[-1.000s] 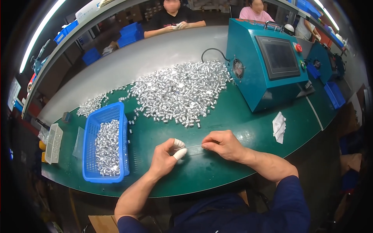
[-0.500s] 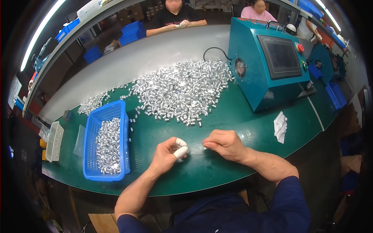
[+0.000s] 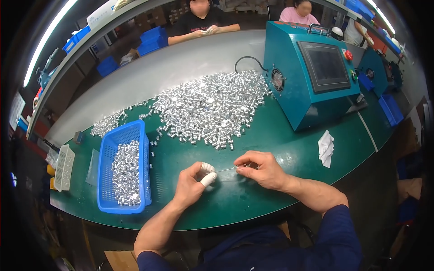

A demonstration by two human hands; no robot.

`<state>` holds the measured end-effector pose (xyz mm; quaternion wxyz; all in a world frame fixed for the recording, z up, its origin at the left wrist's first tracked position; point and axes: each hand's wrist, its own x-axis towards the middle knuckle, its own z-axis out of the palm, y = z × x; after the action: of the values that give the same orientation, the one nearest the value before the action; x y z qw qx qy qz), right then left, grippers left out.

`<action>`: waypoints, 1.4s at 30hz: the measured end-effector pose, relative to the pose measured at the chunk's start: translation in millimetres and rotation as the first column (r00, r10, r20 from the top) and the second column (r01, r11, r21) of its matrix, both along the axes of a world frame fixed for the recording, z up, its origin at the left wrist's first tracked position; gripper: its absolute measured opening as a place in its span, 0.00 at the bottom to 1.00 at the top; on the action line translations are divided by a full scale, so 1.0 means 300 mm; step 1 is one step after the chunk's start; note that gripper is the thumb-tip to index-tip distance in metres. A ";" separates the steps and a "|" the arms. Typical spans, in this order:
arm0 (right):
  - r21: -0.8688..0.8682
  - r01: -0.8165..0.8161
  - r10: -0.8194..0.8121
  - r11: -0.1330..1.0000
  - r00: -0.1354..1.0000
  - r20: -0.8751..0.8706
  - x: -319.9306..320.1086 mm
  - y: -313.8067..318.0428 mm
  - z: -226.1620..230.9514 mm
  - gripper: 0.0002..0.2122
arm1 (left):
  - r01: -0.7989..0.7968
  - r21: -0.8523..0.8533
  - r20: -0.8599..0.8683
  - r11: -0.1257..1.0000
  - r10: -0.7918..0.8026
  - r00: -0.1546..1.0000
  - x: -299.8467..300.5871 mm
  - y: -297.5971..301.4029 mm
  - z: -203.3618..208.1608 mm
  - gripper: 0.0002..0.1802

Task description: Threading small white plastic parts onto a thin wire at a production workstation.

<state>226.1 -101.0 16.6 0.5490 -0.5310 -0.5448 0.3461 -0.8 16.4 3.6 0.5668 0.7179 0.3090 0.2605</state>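
My left hand (image 3: 193,183) rests on the green table (image 3: 253,198), its thumb and forefinger in white finger cots pinching one end of a thin metal pin (image 3: 226,169). My right hand (image 3: 261,168) lies just to its right, fingers closed on the pin's other end. Behind both hands a large heap of small shiny metal cylinders (image 3: 210,108) spreads over the table. A blue plastic basket (image 3: 124,169) partly filled with the same cylinders stands to the left of my left hand.
A teal machine (image 3: 312,74) with a dark screen and red button stands at the right rear. A crumpled white cloth (image 3: 325,148) lies right of my hands. A white perforated tray (image 3: 63,167) sits at the far left. Two people sit across the grey bench.
Both hands stay pinched together on the pin in nearly the same spot; the left thumb has shifted slightly. Nothing else has moved.
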 end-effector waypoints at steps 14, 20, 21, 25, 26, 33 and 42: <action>-0.168 -0.065 0.041 0.984 0.989 -0.144 0.001 -0.002 -0.010 0.08 | -0.004 0.135 -0.051 0.991 0.010 0.999 0.004 -0.003 0.026 0.07; 0.115 -0.074 0.034 0.991 0.948 0.315 0.041 0.001 -0.017 0.10 | 0.053 0.167 -0.086 0.985 -0.039 0.996 -0.001 -0.009 0.045 0.06; 0.116 -0.073 0.033 0.991 0.948 0.316 0.032 -0.001 -0.010 0.10 | 0.053 0.167 -0.086 0.984 -0.039 0.996 0.000 -0.006 0.040 0.06; 0.162 -0.066 0.021 0.985 0.964 0.265 0.013 -0.001 0.011 0.10 | 0.037 -0.087 -0.016 0.996 -0.038 0.999 0.001 0.005 0.028 0.06; 0.245 -0.098 -0.001 0.964 0.927 0.376 0.016 -0.001 0.008 0.10 | 0.030 -0.214 0.014 0.976 -0.027 1.000 0.004 0.007 0.026 0.06; 0.234 -0.150 0.026 0.961 0.887 0.461 0.034 0.002 -0.032 0.08 | 0.049 -0.292 0.027 0.955 -0.043 0.999 0.000 -0.011 0.022 0.06; -0.180 -0.059 0.041 0.982 0.994 -0.103 0.007 0.000 -0.021 0.08 | 0.030 -0.134 -0.054 0.990 -0.037 0.998 -0.004 -0.007 0.031 0.08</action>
<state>228.3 -100.8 10.2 0.5155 -0.5475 -0.4960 0.4342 -2.0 14.2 12.8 0.6088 0.6906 0.3296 0.2092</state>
